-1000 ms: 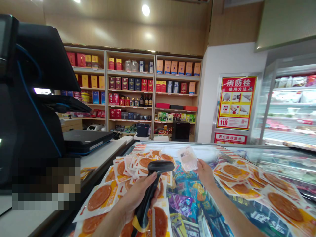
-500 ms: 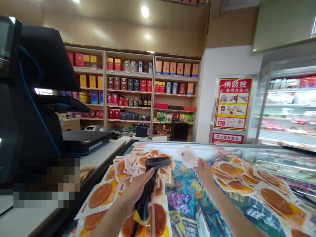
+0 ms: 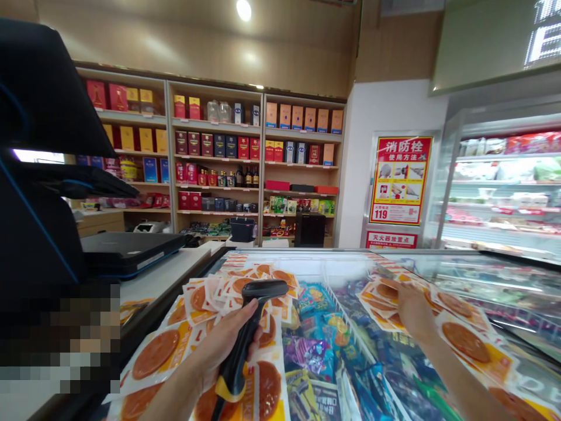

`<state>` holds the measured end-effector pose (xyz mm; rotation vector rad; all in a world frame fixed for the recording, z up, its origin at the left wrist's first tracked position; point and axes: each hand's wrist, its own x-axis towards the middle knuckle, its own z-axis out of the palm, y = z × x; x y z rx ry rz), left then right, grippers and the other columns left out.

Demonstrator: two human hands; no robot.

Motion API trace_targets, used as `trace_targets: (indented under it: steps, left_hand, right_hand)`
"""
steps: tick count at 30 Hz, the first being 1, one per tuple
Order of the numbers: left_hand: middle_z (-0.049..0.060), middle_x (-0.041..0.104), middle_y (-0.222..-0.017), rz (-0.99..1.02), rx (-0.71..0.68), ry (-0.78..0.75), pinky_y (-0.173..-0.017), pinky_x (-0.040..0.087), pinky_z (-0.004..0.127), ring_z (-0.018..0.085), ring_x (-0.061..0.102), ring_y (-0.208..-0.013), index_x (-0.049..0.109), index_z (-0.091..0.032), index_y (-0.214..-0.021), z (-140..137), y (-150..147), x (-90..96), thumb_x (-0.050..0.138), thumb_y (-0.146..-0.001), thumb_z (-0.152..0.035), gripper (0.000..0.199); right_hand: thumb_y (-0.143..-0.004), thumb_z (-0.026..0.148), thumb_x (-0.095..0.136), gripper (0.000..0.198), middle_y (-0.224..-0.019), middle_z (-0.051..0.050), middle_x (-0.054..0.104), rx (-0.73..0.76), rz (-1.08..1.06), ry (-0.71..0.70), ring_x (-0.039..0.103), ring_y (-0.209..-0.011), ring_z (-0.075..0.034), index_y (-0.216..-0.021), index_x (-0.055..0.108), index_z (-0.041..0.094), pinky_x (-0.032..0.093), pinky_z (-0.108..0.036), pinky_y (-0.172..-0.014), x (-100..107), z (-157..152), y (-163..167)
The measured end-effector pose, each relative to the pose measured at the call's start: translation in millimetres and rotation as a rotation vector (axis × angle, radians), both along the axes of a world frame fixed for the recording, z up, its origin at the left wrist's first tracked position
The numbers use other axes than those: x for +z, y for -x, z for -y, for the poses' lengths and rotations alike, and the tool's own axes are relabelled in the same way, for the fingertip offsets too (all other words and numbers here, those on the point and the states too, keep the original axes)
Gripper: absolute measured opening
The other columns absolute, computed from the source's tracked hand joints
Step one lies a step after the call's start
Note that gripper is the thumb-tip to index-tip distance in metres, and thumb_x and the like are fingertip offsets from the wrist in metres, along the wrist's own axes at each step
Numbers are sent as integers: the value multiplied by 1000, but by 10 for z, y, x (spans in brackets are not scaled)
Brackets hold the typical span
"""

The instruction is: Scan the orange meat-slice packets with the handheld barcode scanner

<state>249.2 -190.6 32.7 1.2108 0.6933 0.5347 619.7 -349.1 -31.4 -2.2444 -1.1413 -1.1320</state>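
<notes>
My left hand (image 3: 219, 351) is wrapped round the handle of a black barcode scanner (image 3: 245, 339) with a yellow band near its cable. The scanner's head points away to the right, above a spread of flat food packets (image 3: 153, 354), each showing a round orange-brown patty. On the right, my right hand (image 3: 414, 307) is at a second pile of the same packets (image 3: 464, 342). Its bent fingers seem to pinch the edge of a packet (image 3: 382, 291) on that pile, though the fingertips are partly hidden. Both piles lie on the glass top of a chest freezer (image 3: 333, 266).
Under the glass are colourful bags (image 3: 309, 354) and a white wire divider (image 3: 350, 327). A black checkout terminal (image 3: 39, 193) and a black flat device (image 3: 131, 251) stand on the left counter. Shelves of boxes (image 3: 214, 146) line the back wall; a lit refrigerated case (image 3: 504, 187) is at right.
My right hand has moved right, from holding a packet, its white barcode side showing, above the freezer's middle, to the right pile. My left hand still holds the scanner. The view has turned slightly right.
</notes>
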Motion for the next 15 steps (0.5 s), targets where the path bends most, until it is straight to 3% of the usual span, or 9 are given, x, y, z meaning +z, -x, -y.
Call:
trace_targets:
  steps: [3,6,8,9,12,15]
  left_hand:
    - [-1,51,-51,-22,6,28,-37,34,18,7,44,-37,44,-16,-66,-47,13,-4,52,-62,-50,35]
    - [-2,50,-50,2,47,12,-36,34,17,6,43,-36,45,-16,-68,-107,45,-1,51,-63,-49,34]
    - [-2,50,-51,33,52,12,-36,35,17,6,44,-37,46,-16,-69,-148,82,12,52,-64,-48,33]
    - [-2,51,-52,44,44,23,-36,36,17,6,44,-38,46,-15,-69,-167,105,23,52,-64,-48,33]
    - [-1,50,-52,52,16,70,-35,36,16,5,44,-38,46,-15,-65,-219,180,70,51,-64,-49,35]
    - [-1,49,-47,68,29,69,-35,36,16,6,43,-38,46,-15,-62,-256,240,110,50,-64,-50,35]
  right_hand:
    - [-65,9,32,31,-80,-13,60,-158,28,167,50,-88,-25,-80,59,10,31,-38,-85,-82,108,-142]
    - [-67,17,35,29,-99,-15,55,-271,12,91,43,-99,-30,-84,58,13,27,-46,-85,-66,36,-63]
    - [-71,22,33,33,-111,-14,48,-246,-43,30,35,-108,-32,-94,56,14,25,-49,-86,-11,-117,184]
    - [-73,24,31,36,-115,-14,45,-176,-82,31,32,-111,-31,-100,53,14,23,-49,-88,18,-214,373]
    - [-77,35,29,42,-122,-11,39,238,-226,175,27,-115,-26,-110,46,16,21,-47,-93,40,-514,1137]
    - [-72,48,37,53,-133,-3,22,707,-280,432,15,-120,-26,-121,31,29,16,-49,-95,-71,-734,1933]
